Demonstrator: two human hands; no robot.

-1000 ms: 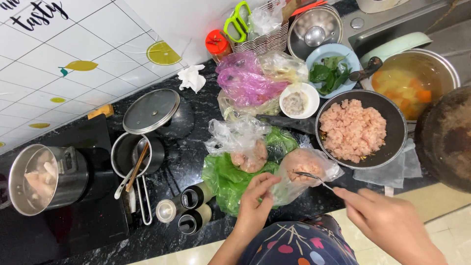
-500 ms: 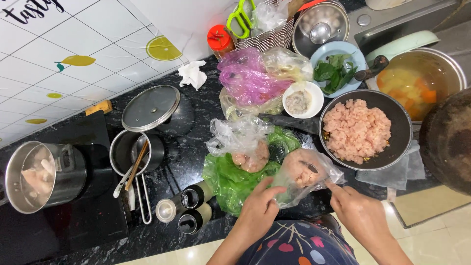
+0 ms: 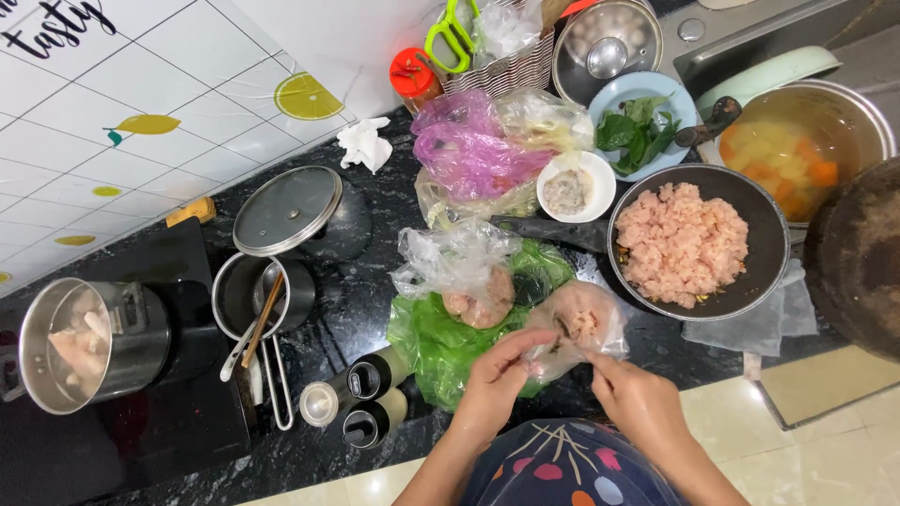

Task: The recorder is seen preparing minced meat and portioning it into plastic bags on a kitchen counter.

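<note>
now both hands (image 3: 562,384) gripping meat bag (image 3: 581,323)

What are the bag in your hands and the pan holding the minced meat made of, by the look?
The bag, pinched by the left hand and right hand, looks like thin clear plastic film: crinkled, glossy, pink meat showing through. The pan seems dark-coated metal, probably non-stick: matte black rim and wall, no bare shine.

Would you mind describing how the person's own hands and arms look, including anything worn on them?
Both the left hand and the right hand are bare, with no gloves, rings or watch visible. The forearms are bare too, with no sleeves in view. Below them shows a dark navy garment printed with red, pink and pale leaf shapes.
</note>
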